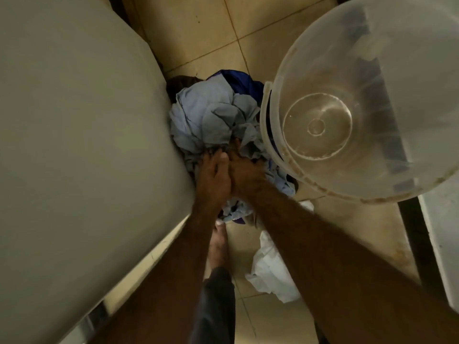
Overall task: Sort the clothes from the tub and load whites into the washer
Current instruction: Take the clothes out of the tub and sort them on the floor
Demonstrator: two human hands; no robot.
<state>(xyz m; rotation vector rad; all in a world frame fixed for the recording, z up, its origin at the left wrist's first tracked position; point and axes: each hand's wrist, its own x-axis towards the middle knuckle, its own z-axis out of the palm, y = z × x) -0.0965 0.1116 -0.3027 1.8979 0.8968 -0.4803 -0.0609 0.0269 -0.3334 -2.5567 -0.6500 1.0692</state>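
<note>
A heap of clothes lies on the tiled floor, mostly crumpled light blue cloth with a dark blue piece at its far side. My left hand and my right hand are side by side on the near part of the heap, with their fingertips dug into the light blue folds. The clear plastic tub stands empty to the right, touching the heap. A white garment lies apart on the floor nearer to me. The washer fills the left, seen from above.
My bare foot and dark trouser leg stand just below the heap. A dark frame runs along the right edge. Bare beige tiles stretch beyond the heap.
</note>
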